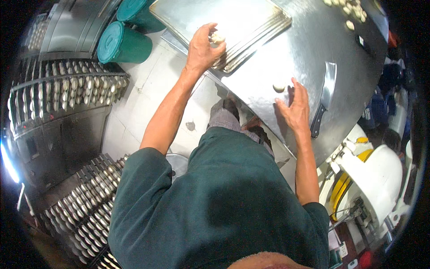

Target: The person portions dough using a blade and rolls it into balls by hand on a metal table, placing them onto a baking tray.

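A pale dough ball sits in my left hand, whose fingers curl round it over the near left corner of a stack of metal trays. My right hand is open above the steel table, thumb and fingers apart. Just beyond its thumb lies another small dough ball, with a gap to the fingers. To the right of that hand rests a large knife with a wide blade and a black handle.
Several dough pieces lie at the table's far right, near a small dark object. Lidded green bins stand at the upper left. Racks of dough-filled trays line the left. A white machine with yellow parts stands at the lower right.
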A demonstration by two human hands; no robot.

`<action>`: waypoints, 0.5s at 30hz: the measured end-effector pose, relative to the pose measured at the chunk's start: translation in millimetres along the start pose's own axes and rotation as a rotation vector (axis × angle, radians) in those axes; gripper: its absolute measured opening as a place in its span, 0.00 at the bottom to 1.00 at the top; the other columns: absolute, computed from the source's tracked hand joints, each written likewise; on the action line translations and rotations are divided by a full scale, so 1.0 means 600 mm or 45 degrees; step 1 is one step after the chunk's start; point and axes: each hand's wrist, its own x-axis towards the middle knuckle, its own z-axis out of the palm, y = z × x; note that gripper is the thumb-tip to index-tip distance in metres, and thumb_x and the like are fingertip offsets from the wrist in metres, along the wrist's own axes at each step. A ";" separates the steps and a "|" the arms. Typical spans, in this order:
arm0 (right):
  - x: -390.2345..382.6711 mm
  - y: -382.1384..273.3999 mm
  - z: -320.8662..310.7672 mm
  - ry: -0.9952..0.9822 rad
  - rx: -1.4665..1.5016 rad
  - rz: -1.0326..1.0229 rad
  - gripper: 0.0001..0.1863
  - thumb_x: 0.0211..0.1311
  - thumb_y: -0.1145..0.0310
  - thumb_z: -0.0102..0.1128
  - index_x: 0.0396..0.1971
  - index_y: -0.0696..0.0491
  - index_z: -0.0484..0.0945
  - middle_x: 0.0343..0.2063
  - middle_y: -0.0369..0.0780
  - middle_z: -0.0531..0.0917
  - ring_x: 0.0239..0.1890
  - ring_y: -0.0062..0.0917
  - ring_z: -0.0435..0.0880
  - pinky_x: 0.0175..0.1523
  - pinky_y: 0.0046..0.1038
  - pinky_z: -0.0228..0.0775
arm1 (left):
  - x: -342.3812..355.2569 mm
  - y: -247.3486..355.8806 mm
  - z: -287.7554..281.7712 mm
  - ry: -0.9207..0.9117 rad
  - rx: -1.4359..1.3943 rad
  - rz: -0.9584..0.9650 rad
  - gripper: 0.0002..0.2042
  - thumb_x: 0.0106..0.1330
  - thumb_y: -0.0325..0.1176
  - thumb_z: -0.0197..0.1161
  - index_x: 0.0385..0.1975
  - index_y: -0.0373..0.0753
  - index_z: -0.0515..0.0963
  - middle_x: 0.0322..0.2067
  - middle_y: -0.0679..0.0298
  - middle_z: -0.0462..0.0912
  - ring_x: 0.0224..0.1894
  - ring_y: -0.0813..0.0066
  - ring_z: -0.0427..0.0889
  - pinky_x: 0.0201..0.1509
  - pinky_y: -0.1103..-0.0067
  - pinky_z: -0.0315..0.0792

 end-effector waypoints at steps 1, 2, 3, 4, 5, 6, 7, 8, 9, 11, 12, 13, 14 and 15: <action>0.015 -0.002 0.016 -0.041 0.044 -0.047 0.30 0.55 0.68 0.73 0.59 0.58 0.76 0.51 0.49 0.81 0.54 0.43 0.79 0.62 0.40 0.70 | 0.001 -0.030 -0.005 -0.073 0.072 0.030 0.30 0.56 0.34 0.74 0.60 0.36 0.75 0.48 0.54 0.85 0.45 0.64 0.86 0.48 0.71 0.80; 0.024 -0.001 0.026 -0.086 0.076 -0.077 0.29 0.55 0.69 0.73 0.58 0.58 0.77 0.50 0.48 0.81 0.52 0.41 0.80 0.61 0.39 0.72 | -0.001 -0.055 -0.001 -0.159 0.129 0.058 0.30 0.56 0.34 0.75 0.61 0.37 0.75 0.48 0.54 0.85 0.45 0.64 0.85 0.48 0.72 0.80; 0.032 -0.002 0.028 -0.160 0.123 0.026 0.28 0.55 0.69 0.73 0.56 0.58 0.78 0.49 0.48 0.81 0.49 0.39 0.81 0.58 0.38 0.73 | -0.001 -0.079 0.006 -0.248 0.186 0.089 0.31 0.56 0.35 0.75 0.61 0.37 0.75 0.47 0.54 0.85 0.45 0.64 0.85 0.48 0.72 0.80; 0.044 0.001 0.027 -0.224 0.161 0.135 0.26 0.55 0.70 0.72 0.55 0.58 0.79 0.49 0.47 0.82 0.46 0.37 0.82 0.55 0.36 0.75 | 0.009 -0.068 0.000 -0.376 0.099 -0.053 0.31 0.56 0.34 0.75 0.62 0.38 0.75 0.48 0.53 0.85 0.44 0.64 0.85 0.48 0.72 0.80; 0.051 0.002 0.028 -0.302 0.202 0.237 0.25 0.55 0.70 0.72 0.54 0.57 0.80 0.48 0.47 0.82 0.44 0.35 0.83 0.52 0.35 0.76 | 0.011 -0.067 -0.003 -0.379 0.018 -0.062 0.31 0.56 0.34 0.75 0.62 0.37 0.75 0.48 0.53 0.85 0.44 0.64 0.85 0.48 0.72 0.80; 0.060 0.001 0.032 -0.268 0.126 0.239 0.21 0.55 0.71 0.71 0.51 0.57 0.82 0.45 0.45 0.82 0.37 0.31 0.83 0.45 0.31 0.77 | 0.014 -0.069 -0.005 -0.381 -0.062 -0.070 0.31 0.56 0.34 0.75 0.62 0.37 0.75 0.47 0.53 0.85 0.44 0.64 0.85 0.48 0.72 0.81; 0.074 -0.011 0.030 -0.272 0.138 0.221 0.21 0.55 0.70 0.71 0.51 0.57 0.81 0.45 0.45 0.82 0.38 0.32 0.83 0.46 0.31 0.77 | 0.013 -0.070 -0.006 -0.391 -0.142 -0.082 0.31 0.56 0.34 0.75 0.62 0.37 0.75 0.47 0.53 0.85 0.44 0.64 0.85 0.48 0.72 0.81; 0.095 -0.037 0.028 -0.272 0.160 0.204 0.22 0.55 0.70 0.71 0.51 0.57 0.81 0.45 0.46 0.83 0.39 0.32 0.83 0.46 0.32 0.77 | 0.016 -0.068 -0.011 -0.370 -0.128 -0.077 0.30 0.57 0.33 0.74 0.62 0.37 0.75 0.48 0.53 0.84 0.43 0.65 0.85 0.48 0.72 0.81; 0.118 -0.064 0.026 -0.274 0.182 0.185 0.22 0.55 0.70 0.72 0.51 0.57 0.81 0.45 0.46 0.83 0.39 0.33 0.83 0.47 0.32 0.77 | 0.020 -0.068 -0.016 -0.345 -0.153 -0.087 0.30 0.57 0.33 0.74 0.62 0.37 0.75 0.49 0.53 0.84 0.45 0.64 0.85 0.49 0.71 0.81; 0.182 -0.113 0.043 -0.183 0.184 0.023 0.23 0.56 0.68 0.73 0.52 0.58 0.81 0.45 0.47 0.84 0.43 0.36 0.85 0.49 0.34 0.77 | 0.026 -0.071 -0.026 -0.301 -0.204 -0.098 0.30 0.57 0.33 0.74 0.62 0.37 0.75 0.50 0.53 0.84 0.47 0.62 0.85 0.51 0.70 0.80; 0.217 -0.140 0.057 -0.115 0.249 -0.034 0.23 0.56 0.68 0.73 0.52 0.58 0.80 0.45 0.47 0.84 0.44 0.38 0.85 0.51 0.35 0.78 | 0.029 -0.084 -0.027 -0.346 -0.143 -0.070 0.30 0.56 0.34 0.74 0.62 0.37 0.75 0.50 0.52 0.83 0.49 0.60 0.84 0.53 0.69 0.80; 0.252 -0.157 0.073 -0.057 0.213 -0.148 0.24 0.57 0.67 0.73 0.52 0.59 0.80 0.45 0.48 0.84 0.46 0.39 0.85 0.52 0.36 0.77 | 0.034 -0.099 -0.023 -0.395 -0.082 -0.036 0.31 0.56 0.34 0.74 0.61 0.37 0.75 0.51 0.52 0.83 0.50 0.59 0.83 0.55 0.68 0.79; 0.286 -0.163 0.098 -0.006 0.208 -0.222 0.24 0.56 0.67 0.73 0.52 0.59 0.80 0.45 0.49 0.84 0.47 0.40 0.84 0.53 0.36 0.77 | 0.038 -0.110 -0.021 -0.445 -0.018 -0.002 0.31 0.55 0.34 0.74 0.61 0.37 0.75 0.51 0.52 0.83 0.52 0.57 0.83 0.57 0.68 0.78; 0.318 -0.157 0.125 0.039 0.201 -0.282 0.24 0.55 0.66 0.74 0.51 0.60 0.80 0.44 0.49 0.85 0.48 0.41 0.84 0.54 0.38 0.76 | 0.049 -0.114 -0.015 -0.482 -0.049 -0.006 0.31 0.55 0.34 0.74 0.61 0.37 0.75 0.52 0.51 0.83 0.54 0.56 0.82 0.59 0.67 0.77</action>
